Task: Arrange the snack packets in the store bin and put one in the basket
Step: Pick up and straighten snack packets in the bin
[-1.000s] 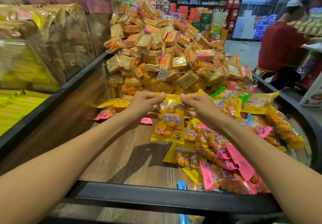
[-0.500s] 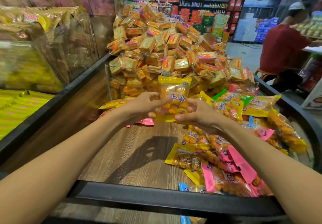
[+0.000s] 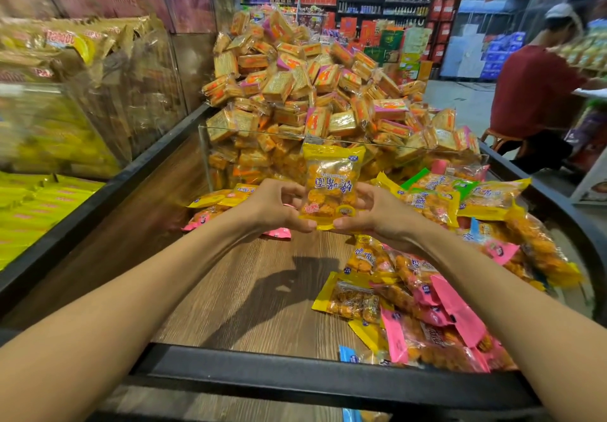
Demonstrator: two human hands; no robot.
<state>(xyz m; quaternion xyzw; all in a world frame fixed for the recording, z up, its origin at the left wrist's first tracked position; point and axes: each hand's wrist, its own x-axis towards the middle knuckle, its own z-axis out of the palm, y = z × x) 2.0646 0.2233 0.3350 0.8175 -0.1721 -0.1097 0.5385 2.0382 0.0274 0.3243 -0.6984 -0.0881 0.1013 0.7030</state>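
Our grip is two-handed: the left hand [image 3: 276, 206] and the right hand [image 3: 371, 209] each pinch a lower corner of one yellow snack packet [image 3: 330, 188], thumbs at the bottom seal and fingers curled behind its sides, so it stands upright with its printed face toward us. We hold it in the air above the bare wooden floor of the store bin [image 3: 249, 290], in front of the clear divider [image 3: 427, 155]. Holding it by the lower edge keeps the label readable and the soft contents from being crushed, and we judge it lets us set the packet down squarely, bottom seal first. The loose packets [image 3: 423, 303] lie jumbled along the right side of the bin, yellow, pink, green and blue overlapping at odd angles, and a few more packets [image 3: 213, 198] rest at the far left against the divider. The open wood between them is probably why we work here: there is room to lay a neat row. Behind the divider rises a heap of wrapped biscuit packs [image 3: 312, 93], a separate product that we leave alone. We see no basket in this view, so that part of the task looks not yet done. The black rim [image 3: 295, 372] runs across just below our forearms. A person in a red shirt [image 3: 532, 93] sits well apart at the far right.
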